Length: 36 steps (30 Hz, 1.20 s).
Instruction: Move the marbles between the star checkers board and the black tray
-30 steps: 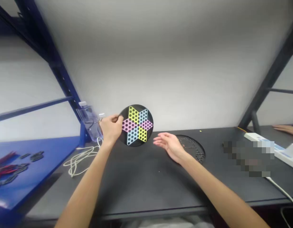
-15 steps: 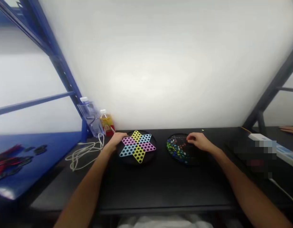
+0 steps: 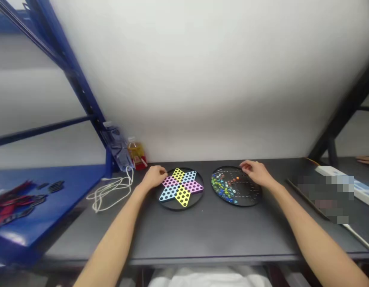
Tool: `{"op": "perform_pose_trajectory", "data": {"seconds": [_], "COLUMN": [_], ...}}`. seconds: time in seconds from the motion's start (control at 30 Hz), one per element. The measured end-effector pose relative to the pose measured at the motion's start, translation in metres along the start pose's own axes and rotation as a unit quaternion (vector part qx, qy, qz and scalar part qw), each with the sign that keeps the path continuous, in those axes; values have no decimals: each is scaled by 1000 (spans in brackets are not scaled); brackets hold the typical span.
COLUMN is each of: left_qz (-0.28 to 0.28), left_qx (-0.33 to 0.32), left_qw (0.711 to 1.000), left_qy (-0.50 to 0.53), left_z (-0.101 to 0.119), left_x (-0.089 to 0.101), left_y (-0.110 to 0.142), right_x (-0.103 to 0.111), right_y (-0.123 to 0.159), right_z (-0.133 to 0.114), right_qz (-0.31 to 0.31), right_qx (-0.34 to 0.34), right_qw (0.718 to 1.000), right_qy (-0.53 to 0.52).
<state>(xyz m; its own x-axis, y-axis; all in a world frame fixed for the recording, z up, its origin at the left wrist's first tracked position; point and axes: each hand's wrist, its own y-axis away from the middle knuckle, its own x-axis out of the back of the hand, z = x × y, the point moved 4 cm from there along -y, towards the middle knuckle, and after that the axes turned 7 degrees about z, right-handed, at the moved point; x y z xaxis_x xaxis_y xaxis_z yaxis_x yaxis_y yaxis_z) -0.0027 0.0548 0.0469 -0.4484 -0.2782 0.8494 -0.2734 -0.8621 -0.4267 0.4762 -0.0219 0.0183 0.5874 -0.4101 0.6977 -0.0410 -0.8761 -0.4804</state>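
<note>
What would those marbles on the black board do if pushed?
The marbles look small and round, so they'd probably roll easily. The board has holes that may catch some. Their glassy shine suggests they'd feel slippery and fairly heavy for their size.

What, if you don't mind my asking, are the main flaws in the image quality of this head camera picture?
In the head view, a pixelated patch hides the right of the table, glare whitens a spot on the blue shelf, wide-angle distortion slants the shelf upright, and the marbles look small and slightly soft.
</note>
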Motion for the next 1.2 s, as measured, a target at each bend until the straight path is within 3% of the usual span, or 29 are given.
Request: {"op": "perform_pose_trajectory", "data": {"seconds": [0.1,0.3,0.83,1.0,1.07,1.2], "left_qz": [-4,-10,-26,1,44,27], "left_qx": [-14,-17,4,9,8,-9], "left_qw": [1000,996,992,994,997,998], "left_qy": [26,89,126,113,58,-64], "left_z": [3,11,20,-3,-18,-35], "left_x": [-2,-4,-1,1,3,-7], "left_y": [1,2,5,1,-1,-2], "right_x": [-1,-17,-21,-11,-6,-6], "right_y": [-1,-1,0,-6,-8,-9], "right_z": [16,28,16,33,47,72], "right_qz": [46,43,18,59,87,65], "right_qx": [-20,-27,-18,-46,-44,-27], "right_qw": [997,995,996,995,991,982], "right_qy": [62,88,81,67,95,178]}}
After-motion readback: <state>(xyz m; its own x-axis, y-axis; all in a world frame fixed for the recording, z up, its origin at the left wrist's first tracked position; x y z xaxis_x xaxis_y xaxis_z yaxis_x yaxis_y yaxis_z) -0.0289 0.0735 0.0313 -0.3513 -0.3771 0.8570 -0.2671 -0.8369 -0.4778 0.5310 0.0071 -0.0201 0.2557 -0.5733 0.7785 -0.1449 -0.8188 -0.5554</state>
